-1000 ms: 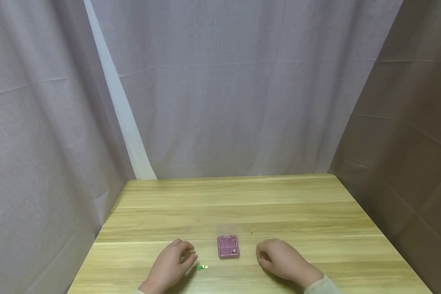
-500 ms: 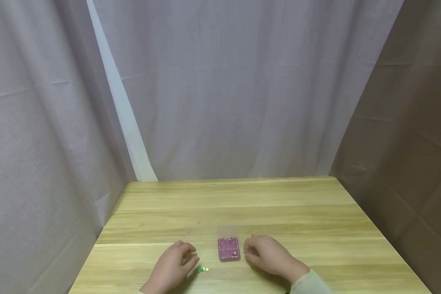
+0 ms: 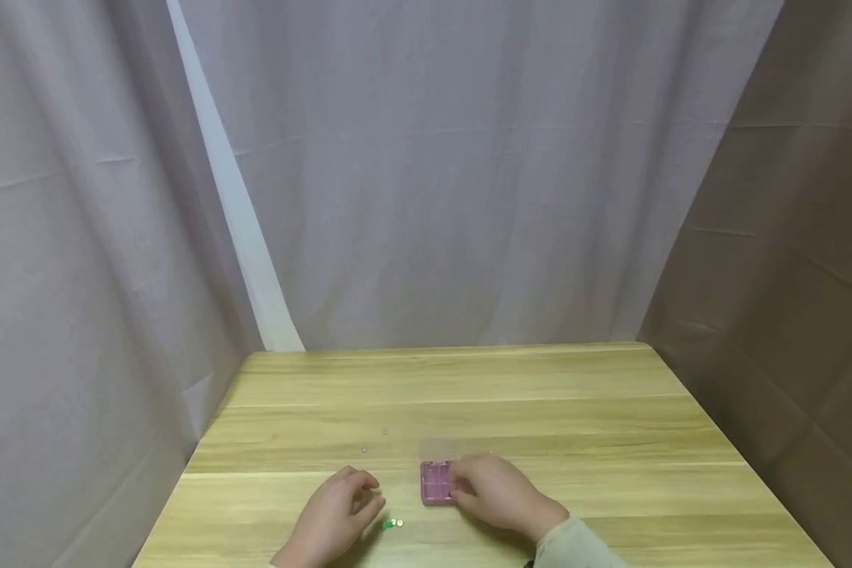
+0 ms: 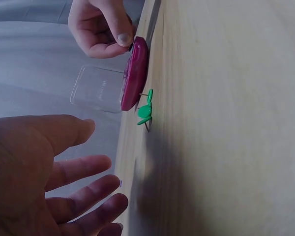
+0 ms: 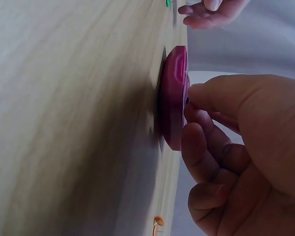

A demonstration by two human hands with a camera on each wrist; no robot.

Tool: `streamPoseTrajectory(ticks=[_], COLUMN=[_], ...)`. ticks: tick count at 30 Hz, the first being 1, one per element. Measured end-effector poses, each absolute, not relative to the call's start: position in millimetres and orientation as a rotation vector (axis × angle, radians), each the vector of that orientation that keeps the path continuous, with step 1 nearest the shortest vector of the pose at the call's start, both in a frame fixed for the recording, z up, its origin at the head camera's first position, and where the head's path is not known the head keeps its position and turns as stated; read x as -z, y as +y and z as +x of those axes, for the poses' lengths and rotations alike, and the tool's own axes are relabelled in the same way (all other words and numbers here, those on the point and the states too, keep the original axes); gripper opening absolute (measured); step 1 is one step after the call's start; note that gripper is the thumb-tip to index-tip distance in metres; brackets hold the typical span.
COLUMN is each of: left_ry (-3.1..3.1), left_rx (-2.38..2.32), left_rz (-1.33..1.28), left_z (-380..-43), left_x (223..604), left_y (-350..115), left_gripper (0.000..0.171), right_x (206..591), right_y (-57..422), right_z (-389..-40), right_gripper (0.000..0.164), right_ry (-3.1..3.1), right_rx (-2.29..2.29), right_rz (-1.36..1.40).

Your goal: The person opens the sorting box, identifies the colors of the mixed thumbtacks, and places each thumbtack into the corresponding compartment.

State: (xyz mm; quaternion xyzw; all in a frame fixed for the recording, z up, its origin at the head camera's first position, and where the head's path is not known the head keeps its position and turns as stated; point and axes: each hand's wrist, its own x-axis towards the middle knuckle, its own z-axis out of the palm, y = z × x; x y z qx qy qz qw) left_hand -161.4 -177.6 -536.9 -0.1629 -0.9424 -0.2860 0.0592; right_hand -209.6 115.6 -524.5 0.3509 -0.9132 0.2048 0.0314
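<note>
My right hand (image 3: 493, 493) is over the right side of a small pink box (image 3: 433, 483) with four-part dividers. Thumb and forefinger pinch a black thumbtack (image 4: 131, 47), of which only a dark bit shows at the fingertips. The clear lid (image 4: 96, 88) of the box lies folded back. Palm inward, my left hand (image 3: 334, 513) hovers to the left with relaxed fingers and holds nothing. Close to its fingertips lie several green thumbtacks (image 4: 144, 111), their pins showing in the left wrist view. The right hand hides the box's right-hand compartments in the head view.
On the wooden table (image 3: 539, 386), two small pale pieces (image 3: 364, 450) lie beyond the left hand. An orange thumbtack (image 5: 159, 221) lies near the right hand. Grey curtains (image 3: 426, 197) hang around the back and sides.
My right hand has moved left from beside the box until its fingertips are over the box's right compartments. The left hand has stayed in place.
</note>
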Motion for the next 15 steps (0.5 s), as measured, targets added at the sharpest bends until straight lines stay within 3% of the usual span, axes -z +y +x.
streamPoseTrajectory(ticks=[15], left_ry=[-2.856], left_rx=[0.872], left_rz=[-0.49], left_z=[-162.0], left_x=[538.2], left_y=[-179.3], left_gripper=[0.029], right_x=[522.0], right_y=[110.5], right_z=[-212.9], right_gripper=[0.011], right_ry=[-2.799], right_rx=[-0.522], right_rz=[1.107])
